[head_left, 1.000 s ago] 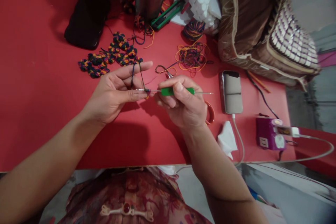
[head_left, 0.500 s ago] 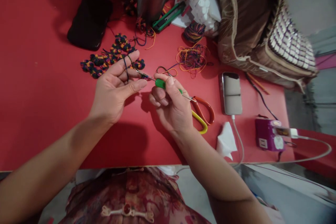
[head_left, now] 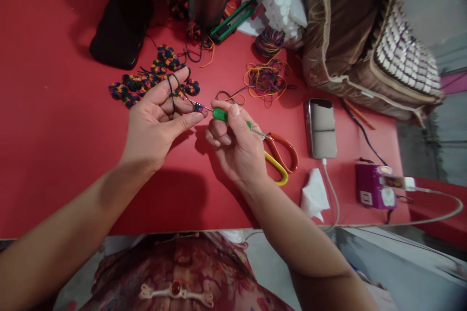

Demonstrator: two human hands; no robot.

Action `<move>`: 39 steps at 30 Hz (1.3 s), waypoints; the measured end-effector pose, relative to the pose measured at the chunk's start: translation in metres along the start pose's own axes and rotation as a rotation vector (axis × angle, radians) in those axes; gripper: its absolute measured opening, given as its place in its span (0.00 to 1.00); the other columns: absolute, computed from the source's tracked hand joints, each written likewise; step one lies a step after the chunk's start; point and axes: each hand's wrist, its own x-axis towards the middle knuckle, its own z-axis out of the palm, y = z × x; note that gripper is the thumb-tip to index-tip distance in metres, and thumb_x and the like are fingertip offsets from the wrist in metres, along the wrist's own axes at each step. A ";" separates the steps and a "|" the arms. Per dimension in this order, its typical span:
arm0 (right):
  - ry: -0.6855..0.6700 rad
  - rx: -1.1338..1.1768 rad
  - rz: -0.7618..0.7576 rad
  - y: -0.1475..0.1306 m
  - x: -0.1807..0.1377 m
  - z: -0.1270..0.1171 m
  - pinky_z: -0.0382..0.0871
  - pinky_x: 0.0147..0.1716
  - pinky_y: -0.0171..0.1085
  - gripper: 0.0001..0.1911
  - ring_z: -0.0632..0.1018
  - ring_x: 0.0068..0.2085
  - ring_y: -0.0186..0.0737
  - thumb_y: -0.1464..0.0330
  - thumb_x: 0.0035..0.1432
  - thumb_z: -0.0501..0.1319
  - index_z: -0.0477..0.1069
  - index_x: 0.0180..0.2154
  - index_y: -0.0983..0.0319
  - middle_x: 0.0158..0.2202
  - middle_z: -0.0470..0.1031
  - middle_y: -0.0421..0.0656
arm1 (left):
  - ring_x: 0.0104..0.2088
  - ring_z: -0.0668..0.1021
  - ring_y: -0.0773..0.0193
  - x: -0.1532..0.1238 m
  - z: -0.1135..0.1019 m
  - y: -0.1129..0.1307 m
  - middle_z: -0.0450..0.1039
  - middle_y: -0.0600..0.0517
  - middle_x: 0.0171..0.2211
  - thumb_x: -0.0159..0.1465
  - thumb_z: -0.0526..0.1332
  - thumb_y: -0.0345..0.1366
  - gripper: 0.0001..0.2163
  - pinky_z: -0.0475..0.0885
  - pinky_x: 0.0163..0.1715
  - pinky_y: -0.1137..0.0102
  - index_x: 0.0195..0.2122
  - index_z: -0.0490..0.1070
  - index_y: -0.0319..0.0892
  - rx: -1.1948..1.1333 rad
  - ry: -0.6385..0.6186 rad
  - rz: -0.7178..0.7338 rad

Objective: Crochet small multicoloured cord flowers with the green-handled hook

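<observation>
Between the fingers of my right hand (head_left: 239, 143) is a crochet hook with a green handle (head_left: 220, 114); its thin metal shaft points left. Several loops of multicoloured yarn (head_left: 198, 107) sit on the shaft. My left hand (head_left: 153, 121) pinches this small yarn piece between thumb and finger, and dark yarn (head_left: 171, 90) wraps over its raised index finger. Behind the left hand lie crocheted flower-like pieces (head_left: 127, 88) in navy, orange and pink. A loose tangle of the same yarn (head_left: 266, 77) lies beyond the right hand, with a wound ball (head_left: 269, 42) behind it.
Scissors with red and yellow handles (head_left: 284, 151) lie beside my right wrist. Rightward are a phone on a cable (head_left: 321, 129), a crumpled tissue (head_left: 315, 197) and a purple box (head_left: 368, 187). A black case (head_left: 122, 26), a green cutter (head_left: 233, 20) and a brown bag (head_left: 343, 24) stand farther back.
The hook and my left fingers have shifted slightly, and the yarn loops on the shaft now show more plainly. Both hands keep their hold.
</observation>
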 end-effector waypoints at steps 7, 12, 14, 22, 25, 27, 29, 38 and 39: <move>0.005 -0.044 -0.066 -0.003 -0.001 0.001 0.64 0.24 0.34 0.11 0.58 0.23 0.30 0.55 0.70 0.74 0.87 0.44 0.55 0.23 0.64 0.31 | 0.32 0.84 0.64 -0.001 0.004 0.001 0.85 0.58 0.35 0.58 0.83 0.29 0.24 0.82 0.33 0.69 0.55 0.86 0.53 -0.003 -0.014 0.030; 0.012 -0.121 -0.138 -0.002 -0.001 0.000 0.63 0.25 0.35 0.12 0.61 0.22 0.30 0.54 0.70 0.75 0.87 0.44 0.54 0.23 0.66 0.31 | 0.34 0.84 0.60 -0.003 0.005 0.002 0.85 0.56 0.34 0.58 0.83 0.29 0.21 0.79 0.31 0.67 0.51 0.87 0.53 0.022 0.013 0.053; 0.009 -0.184 -0.145 -0.001 -0.002 -0.002 0.65 0.26 0.36 0.13 0.65 0.23 0.31 0.52 0.71 0.74 0.87 0.45 0.54 0.24 0.69 0.32 | 0.34 0.84 0.60 -0.004 0.006 0.001 0.84 0.56 0.33 0.58 0.83 0.29 0.21 0.79 0.32 0.65 0.51 0.87 0.53 0.027 0.002 0.049; 0.040 -0.650 -0.362 -0.002 -0.013 0.000 0.82 0.50 0.46 0.16 0.85 0.45 0.44 0.50 0.76 0.67 0.84 0.49 0.53 0.44 0.87 0.43 | 0.27 0.76 0.67 -0.005 0.007 -0.002 0.84 0.56 0.32 0.59 0.83 0.30 0.22 0.72 0.25 0.70 0.54 0.87 0.50 0.060 -0.035 0.045; 0.042 -0.746 -0.463 -0.002 -0.018 0.002 0.83 0.52 0.47 0.13 0.86 0.48 0.45 0.53 0.78 0.66 0.84 0.51 0.53 0.48 0.88 0.44 | 0.29 0.79 0.66 -0.005 0.008 -0.002 0.83 0.55 0.34 0.59 0.83 0.31 0.22 0.74 0.25 0.71 0.54 0.87 0.49 0.037 -0.046 0.014; 0.053 -0.765 -0.496 -0.002 -0.021 0.002 0.83 0.52 0.46 0.11 0.86 0.47 0.44 0.56 0.78 0.67 0.85 0.53 0.52 0.49 0.89 0.44 | 0.32 0.82 0.64 -0.006 0.008 -0.002 0.83 0.55 0.34 0.59 0.83 0.31 0.21 0.75 0.26 0.72 0.53 0.88 0.51 -0.006 -0.045 -0.011; 0.054 -0.717 -0.490 -0.001 -0.022 0.000 0.83 0.53 0.45 0.10 0.86 0.46 0.42 0.58 0.78 0.69 0.85 0.55 0.51 0.50 0.89 0.42 | 0.32 0.82 0.65 -0.006 0.008 -0.002 0.82 0.56 0.34 0.59 0.83 0.31 0.20 0.75 0.25 0.74 0.52 0.89 0.54 -0.064 -0.053 -0.038; 0.028 -0.284 -0.229 0.008 -0.007 -0.001 0.72 0.31 0.39 0.17 0.70 0.28 0.36 0.47 0.74 0.70 0.84 0.51 0.50 0.28 0.69 0.35 | 0.34 0.85 0.62 -0.002 -0.001 0.002 0.83 0.54 0.35 0.61 0.82 0.29 0.20 0.77 0.27 0.73 0.54 0.88 0.52 -0.166 -0.105 -0.159; 0.017 -0.230 -0.187 0.007 -0.005 0.001 0.70 0.29 0.38 0.17 0.66 0.27 0.35 0.46 0.73 0.70 0.84 0.50 0.51 0.26 0.64 0.33 | 0.33 0.84 0.63 -0.002 -0.001 0.003 0.83 0.54 0.34 0.61 0.81 0.28 0.20 0.76 0.26 0.73 0.53 0.88 0.51 -0.172 -0.095 -0.173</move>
